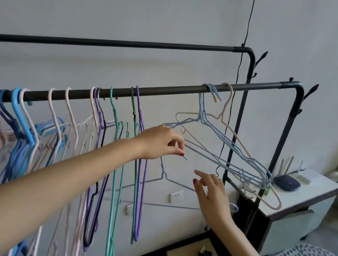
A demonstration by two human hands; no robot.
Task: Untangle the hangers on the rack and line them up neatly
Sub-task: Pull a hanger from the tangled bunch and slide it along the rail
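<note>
Rack: black tube frame w/ front rail and a second rail behind, higher up.
L hand: reached in from lower left; thumb + fingers pinched the hook tip of a pale blue wire hanger, off the rail.
Held hanger: hung below L hand, body approx. level, between the hanging row and the R-end cluster.
R hand: fingers spread and relaxed, gripped nothing; sat just in front of held hanger's R shoulder. Contact: couldn't tell.
Tangled cluster: several blue hangers + one pale pink, hooked on front rail near R end, tilted steeply down to the R, wires interlaced.
Hanging row: pink, blue, purple, teal hangers on front rail, centre to L; crowded at far L.
Side cabinet: white, R of rack; dark router on top.
</note>
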